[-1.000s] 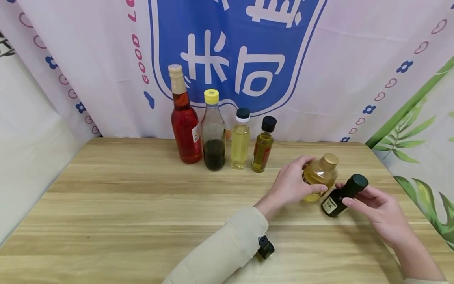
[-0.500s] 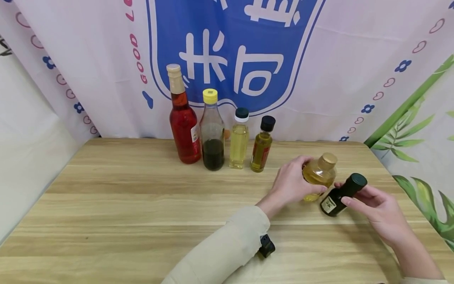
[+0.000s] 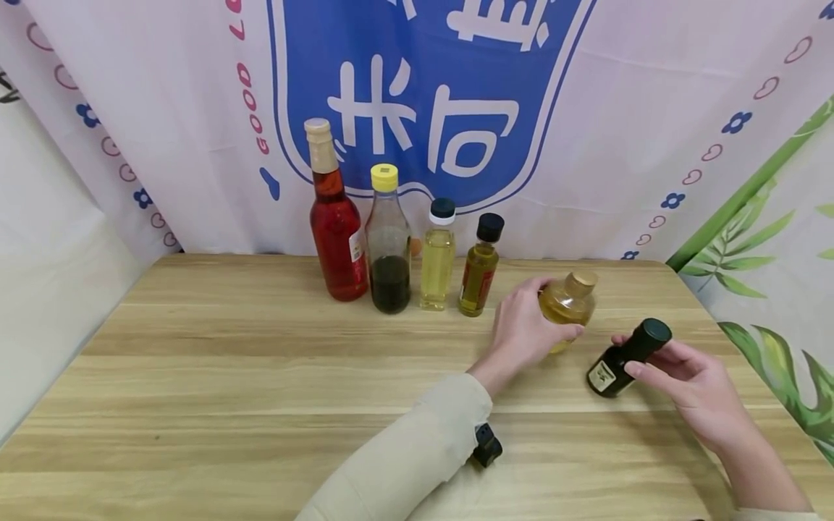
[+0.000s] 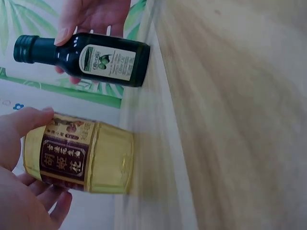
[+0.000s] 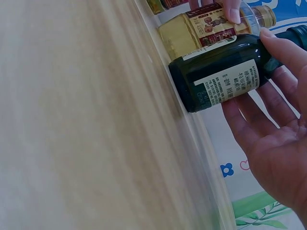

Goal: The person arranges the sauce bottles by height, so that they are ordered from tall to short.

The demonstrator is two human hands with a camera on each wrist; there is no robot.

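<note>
My left hand [image 3: 524, 329] grips a squat bottle of yellow cooking oil [image 3: 565, 304] with a tan cap. Its fingers and thumb wrap the bottle's upper body, over a brown and gold label [image 4: 64, 155]. To the right, my right hand [image 3: 700, 394] holds a dark green olive oil bottle [image 3: 612, 370] by the neck and shoulder, between thumb and fingers. This bottle leans slightly, and its pale label [image 4: 108, 62] shows olives. A gap separates the two bottles in the head view. Whether either base touches the wood I cannot tell.
Along the table's back stand a red bottle [image 3: 339, 246], a yellow-capped bottle of dark liquid [image 3: 389, 278], a pale oil bottle [image 3: 436, 268] and a small black-capped oil bottle [image 3: 478, 281]. A printed curtain [image 3: 215, 166] hangs behind the wooden tabletop [image 3: 215, 391].
My left hand has moved the yellow oil bottle left and slightly back, widening the gap to the olive oil bottle. My right hand stays nearly still with its bottle.
</note>
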